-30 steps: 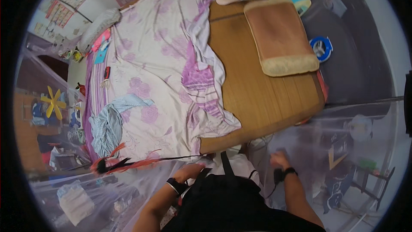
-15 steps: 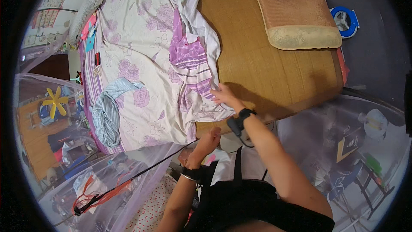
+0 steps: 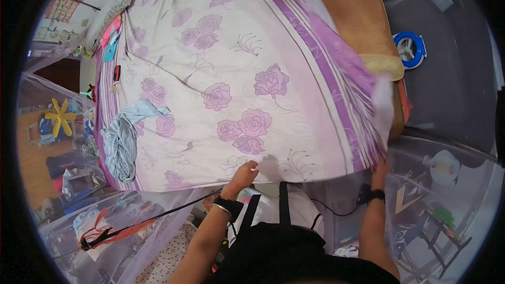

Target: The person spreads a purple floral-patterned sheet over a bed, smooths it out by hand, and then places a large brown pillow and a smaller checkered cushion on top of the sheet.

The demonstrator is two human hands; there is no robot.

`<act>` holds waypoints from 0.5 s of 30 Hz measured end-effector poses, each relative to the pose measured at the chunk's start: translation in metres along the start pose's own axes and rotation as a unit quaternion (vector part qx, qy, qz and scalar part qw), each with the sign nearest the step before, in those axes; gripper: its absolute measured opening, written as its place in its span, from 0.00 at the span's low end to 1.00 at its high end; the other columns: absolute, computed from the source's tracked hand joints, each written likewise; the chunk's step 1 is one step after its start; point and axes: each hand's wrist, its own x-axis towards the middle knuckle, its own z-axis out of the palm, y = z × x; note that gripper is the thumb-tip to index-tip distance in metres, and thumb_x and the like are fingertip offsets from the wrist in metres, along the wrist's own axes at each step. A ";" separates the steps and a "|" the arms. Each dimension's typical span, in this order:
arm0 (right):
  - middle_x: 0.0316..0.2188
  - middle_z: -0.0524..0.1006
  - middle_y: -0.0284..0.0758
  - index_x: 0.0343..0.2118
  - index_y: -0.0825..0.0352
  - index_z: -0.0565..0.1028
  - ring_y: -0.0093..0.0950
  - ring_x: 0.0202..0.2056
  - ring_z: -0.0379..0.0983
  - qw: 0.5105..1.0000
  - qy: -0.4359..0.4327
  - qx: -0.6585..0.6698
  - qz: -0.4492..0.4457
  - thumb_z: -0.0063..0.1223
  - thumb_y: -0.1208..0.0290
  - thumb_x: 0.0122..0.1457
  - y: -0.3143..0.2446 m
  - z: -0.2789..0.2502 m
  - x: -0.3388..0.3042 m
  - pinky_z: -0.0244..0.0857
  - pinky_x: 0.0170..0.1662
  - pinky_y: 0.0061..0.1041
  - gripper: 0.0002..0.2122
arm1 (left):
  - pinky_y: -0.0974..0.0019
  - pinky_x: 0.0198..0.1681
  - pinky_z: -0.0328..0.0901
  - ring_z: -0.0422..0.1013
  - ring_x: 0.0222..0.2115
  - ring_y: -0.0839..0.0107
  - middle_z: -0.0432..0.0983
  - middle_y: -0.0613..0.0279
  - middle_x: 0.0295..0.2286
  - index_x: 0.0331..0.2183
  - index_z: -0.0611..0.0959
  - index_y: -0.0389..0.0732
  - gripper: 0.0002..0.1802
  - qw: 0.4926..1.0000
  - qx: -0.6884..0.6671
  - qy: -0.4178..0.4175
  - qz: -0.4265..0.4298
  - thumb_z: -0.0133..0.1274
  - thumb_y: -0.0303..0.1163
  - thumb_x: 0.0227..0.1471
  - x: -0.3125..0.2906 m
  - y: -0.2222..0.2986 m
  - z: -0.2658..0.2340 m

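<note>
A white bed sheet with purple roses and a striped purple border lies spread over the bed. At its near right corner my right hand grips the border, the fingers closed on the cloth. The sheet's right side is lifted and blurred by motion, partly over a brown pillow. My left hand is closed in a loose fist at the near edge of the sheet, with nothing visible in it. Dark bands circle both wrists, and a small black device hangs by the right one.
A crumpled blue striped garment lies on the sheet's left part. Sheer mosquito netting hangs along the near side, with a dark pole at left. A blue-rimmed round fan stands beyond the pillow.
My right hand has swung right, drawing the folded-back sheet edge out over the woven mat and part of the pillow. My left hand has shifted slightly left and stays closed.
</note>
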 end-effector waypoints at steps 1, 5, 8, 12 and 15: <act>0.14 0.66 0.32 0.38 0.65 0.69 0.21 0.11 0.59 1.000 0.020 -0.016 0.000 0.43 0.70 0.53 -0.001 -0.025 -0.001 0.56 0.12 0.21 0.11 | 0.60 0.36 0.63 0.68 0.33 0.53 0.72 0.47 0.31 0.34 0.74 0.34 0.14 1.000 0.013 0.003 0.023 0.49 0.30 0.42 0.009 0.004 0.003; 0.11 0.64 0.34 0.38 0.69 0.68 0.23 0.10 0.58 0.996 0.046 -0.076 0.022 0.42 0.70 0.54 0.020 -0.054 0.028 0.54 0.11 0.24 0.10 | 0.59 0.37 0.62 0.68 0.34 0.53 0.72 0.47 0.31 0.33 0.74 0.34 0.14 1.000 -0.005 0.004 0.023 0.49 0.31 0.41 0.035 0.008 0.022; 0.11 0.64 0.34 0.37 0.69 0.68 0.24 0.10 0.58 0.998 0.014 -0.053 0.028 0.43 0.70 0.53 0.022 -0.047 0.041 0.56 0.12 0.23 0.11 | 0.63 0.37 0.64 0.70 0.34 0.58 0.72 0.50 0.33 0.36 0.74 0.35 0.16 0.999 0.019 -0.040 0.027 0.50 0.32 0.42 0.043 0.009 0.038; 0.14 0.64 0.32 0.32 0.67 0.68 0.23 0.13 0.58 0.991 0.017 -0.135 0.015 0.44 0.66 0.51 0.012 -0.056 0.040 0.58 0.16 0.21 0.10 | 0.63 0.37 0.64 0.69 0.33 0.57 0.73 0.50 0.32 0.36 0.74 0.35 0.17 0.999 0.004 -0.036 -0.027 0.51 0.33 0.42 0.037 0.005 0.065; 0.13 0.61 0.30 0.28 0.64 0.68 0.21 0.15 0.57 0.986 -0.113 -0.126 0.002 0.46 0.64 0.50 0.004 -0.049 0.009 0.56 0.19 0.20 0.09 | 0.62 0.35 0.65 0.70 0.32 0.58 0.73 0.50 0.31 0.34 0.74 0.34 0.19 0.991 -0.049 0.007 -0.124 0.51 0.37 0.41 0.011 -0.026 0.074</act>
